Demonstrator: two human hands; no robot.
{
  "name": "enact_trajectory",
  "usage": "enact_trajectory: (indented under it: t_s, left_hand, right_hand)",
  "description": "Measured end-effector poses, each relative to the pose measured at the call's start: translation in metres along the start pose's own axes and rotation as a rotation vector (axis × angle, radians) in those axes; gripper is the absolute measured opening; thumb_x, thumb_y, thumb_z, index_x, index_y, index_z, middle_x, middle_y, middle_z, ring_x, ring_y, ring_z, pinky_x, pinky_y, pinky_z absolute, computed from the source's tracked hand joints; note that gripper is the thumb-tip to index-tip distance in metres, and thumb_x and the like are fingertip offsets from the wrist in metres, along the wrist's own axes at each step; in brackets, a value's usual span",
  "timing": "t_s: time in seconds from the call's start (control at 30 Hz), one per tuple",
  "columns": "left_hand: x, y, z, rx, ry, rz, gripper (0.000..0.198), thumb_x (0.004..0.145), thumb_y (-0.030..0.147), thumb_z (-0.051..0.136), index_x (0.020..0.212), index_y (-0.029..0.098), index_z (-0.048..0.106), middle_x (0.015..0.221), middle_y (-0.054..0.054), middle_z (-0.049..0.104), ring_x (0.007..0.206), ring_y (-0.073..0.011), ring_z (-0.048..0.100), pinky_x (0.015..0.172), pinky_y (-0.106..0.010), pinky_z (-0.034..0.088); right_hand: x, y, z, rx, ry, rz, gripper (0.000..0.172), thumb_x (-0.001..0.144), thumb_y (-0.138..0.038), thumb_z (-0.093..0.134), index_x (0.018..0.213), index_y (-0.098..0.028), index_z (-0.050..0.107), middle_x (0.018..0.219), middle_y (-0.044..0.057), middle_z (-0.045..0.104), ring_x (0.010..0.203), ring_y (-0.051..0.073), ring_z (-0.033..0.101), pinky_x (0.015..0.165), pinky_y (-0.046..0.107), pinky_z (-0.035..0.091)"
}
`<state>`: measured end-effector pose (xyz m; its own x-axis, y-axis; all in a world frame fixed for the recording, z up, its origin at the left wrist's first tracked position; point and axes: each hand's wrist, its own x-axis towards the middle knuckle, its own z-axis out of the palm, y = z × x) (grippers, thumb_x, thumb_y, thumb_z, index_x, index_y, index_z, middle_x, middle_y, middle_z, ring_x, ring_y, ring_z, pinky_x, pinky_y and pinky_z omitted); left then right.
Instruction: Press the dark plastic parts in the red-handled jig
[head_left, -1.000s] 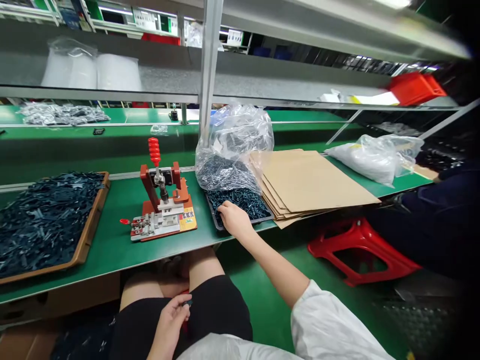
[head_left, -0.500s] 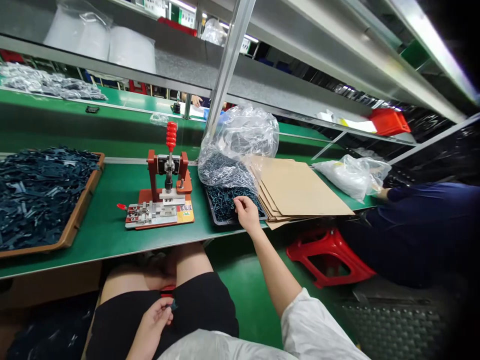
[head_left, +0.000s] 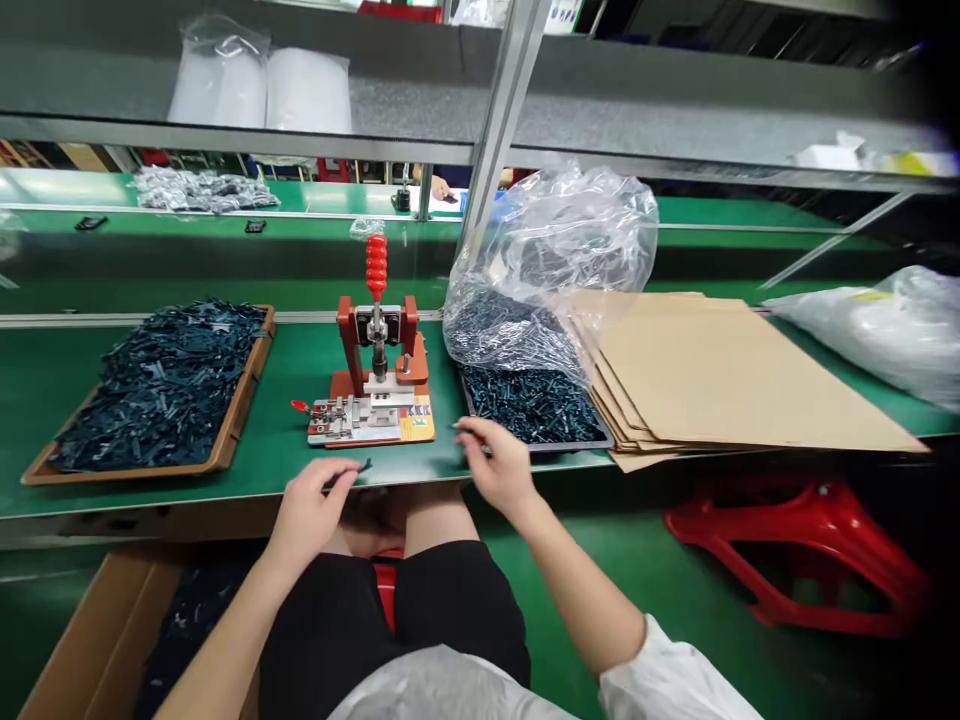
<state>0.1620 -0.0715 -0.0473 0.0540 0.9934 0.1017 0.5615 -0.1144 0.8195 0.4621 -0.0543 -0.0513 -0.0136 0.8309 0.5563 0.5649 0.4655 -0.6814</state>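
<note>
My left hand [head_left: 318,500] pinches a small dark part [head_left: 365,465] at the table's front edge, in front of the press. My right hand [head_left: 496,468] is closed, with a tiny dark piece [head_left: 459,427] at its fingertips, beside the near left corner of the black tray [head_left: 577,446]. That tray holds many small dark pieces [head_left: 525,400], with a clear plastic bag [head_left: 577,235] over its back. Between the trays stands a press [head_left: 379,395] with a red handle [head_left: 376,268] pointing up. Flat dark parts [head_left: 176,385] are heaped in the brown tray [head_left: 244,405].
Cardboard sheets [head_left: 720,375] lie stacked right of the black tray, partly over the front edge. Farther right is a white plastic bag [head_left: 885,325]. A metal post [head_left: 510,110] and shelf rise behind. A red stool [head_left: 802,555] stands below on the right.
My left hand has risen from my lap to the table edge with its part. My right hand has moved left, off the small pieces in the black tray. The view has turned left.
</note>
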Motion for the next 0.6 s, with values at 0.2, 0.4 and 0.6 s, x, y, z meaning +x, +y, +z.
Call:
enact_trajectory:
  t_s: [0.2,0.4,0.6]
  left_hand:
    - [0.089,0.024,0.004,0.448,-0.034,0.308,0.026,0.095,0.027,0.047,0.093,0.018,0.072,0.112,-0.012,0.071,0.111,-0.0287,0.059,0.103,-0.045,0.047]
    - [0.114,0.016,0.031,0.599,-0.092,0.233,0.023,0.089,0.020,0.050,0.089,0.016,0.072,0.114,-0.016,0.070,0.116,-0.0329,0.059,0.101,-0.046,0.046]
    - [0.120,0.016,0.033,0.691,-0.145,0.208,0.025,0.088,0.020,0.051,0.098,0.015,0.073,0.108,-0.016,0.072,0.110,-0.0345,0.062,0.096,-0.047,0.047]
  right_hand:
    - [-0.003,-0.008,0.075,0.113,-0.118,-0.107,0.020,0.101,-0.020,0.046,0.106,-0.021,0.066,0.103,0.009,0.071,0.100,0.021,0.068,0.090,0.036,0.058]
    - [-0.002,0.008,0.084,0.130,-0.054,0.005,0.018,0.101,-0.022,0.046,0.102,-0.020,0.064,0.097,0.008,0.069,0.093,0.020,0.066,0.086,0.035,0.056]
    - [-0.002,0.007,0.086,0.136,-0.108,0.003,0.019,0.100,-0.023,0.048,0.102,-0.020,0.067,0.098,0.009,0.072,0.095,0.020,0.067,0.088,0.035,0.056]
